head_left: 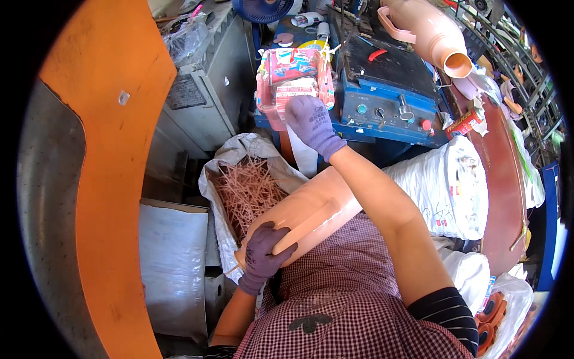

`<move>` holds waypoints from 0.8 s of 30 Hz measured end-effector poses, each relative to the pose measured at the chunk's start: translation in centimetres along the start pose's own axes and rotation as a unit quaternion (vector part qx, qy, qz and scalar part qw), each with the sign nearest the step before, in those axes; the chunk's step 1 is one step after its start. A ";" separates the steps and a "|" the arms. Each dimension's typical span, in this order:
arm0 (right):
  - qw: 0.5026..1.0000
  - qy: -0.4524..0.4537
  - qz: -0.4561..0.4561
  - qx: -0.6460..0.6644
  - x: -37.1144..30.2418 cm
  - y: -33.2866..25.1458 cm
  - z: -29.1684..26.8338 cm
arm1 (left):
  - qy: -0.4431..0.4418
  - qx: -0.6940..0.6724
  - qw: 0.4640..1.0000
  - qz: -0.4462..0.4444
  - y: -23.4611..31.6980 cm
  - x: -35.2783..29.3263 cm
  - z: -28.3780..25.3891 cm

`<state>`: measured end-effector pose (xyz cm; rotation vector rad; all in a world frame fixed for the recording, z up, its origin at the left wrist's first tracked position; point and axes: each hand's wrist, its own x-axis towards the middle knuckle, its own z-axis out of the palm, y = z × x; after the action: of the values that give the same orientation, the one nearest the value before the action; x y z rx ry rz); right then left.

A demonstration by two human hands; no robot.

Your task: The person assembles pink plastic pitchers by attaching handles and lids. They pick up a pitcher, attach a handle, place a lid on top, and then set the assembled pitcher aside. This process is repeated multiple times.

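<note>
A glossy peach plastic jug body (pixel 317 209) lies slantwise across my lap, its lower-left end by a sack. My left hand (pixel 266 254), in a purple knit glove, is closed round the handle of the jug body. My right hand (pixel 311 124), gloved the same way, is raised beyond the jug body at the front edge of a pink basket (pixel 276 116). Its fingers are curled and their tips are hidden. A white strip (pixel 303 157) hangs just below this hand; whether the fingers hold it I cannot tell. Packets with printed wrappers (pixel 293 66) fill the basket.
An open white sack (pixel 224 149) of thin peach plastic scraps (pixel 248 188) stands left of the jug body. Behind is a blue machine (pixel 382 107) with knobs. Another peach jug (pixel 427 33) lies at the upper right. An orange panel (pixel 113 179) rises at left; a stuffed white sack (pixel 445 188) sits right.
</note>
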<state>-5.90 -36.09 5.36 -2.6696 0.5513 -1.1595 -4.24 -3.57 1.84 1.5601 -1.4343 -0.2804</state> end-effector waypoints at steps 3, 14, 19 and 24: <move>0.996 0.031 -0.081 -0.019 -1.0 -0.2 -1.2 | 0.005 0.031 0.999 0.003 0.7 0.2 0.6; 0.840 0.107 0.402 0.347 -17.3 -2.1 -16.0 | 0.027 0.012 0.999 -0.028 0.6 -1.4 0.7; 0.706 0.070 0.522 0.475 -23.0 -3.1 -16.4 | -0.024 0.043 0.999 -0.014 1.2 -2.2 0.6; 0.704 0.100 0.528 0.464 -24.6 -3.5 -13.0 | -0.026 0.059 0.997 0.042 2.4 -1.7 1.6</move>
<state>-29.95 -23.23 -1.11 -1.0227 0.9762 -0.9099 -7.46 -2.47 2.11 1.5917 -1.5769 -0.1901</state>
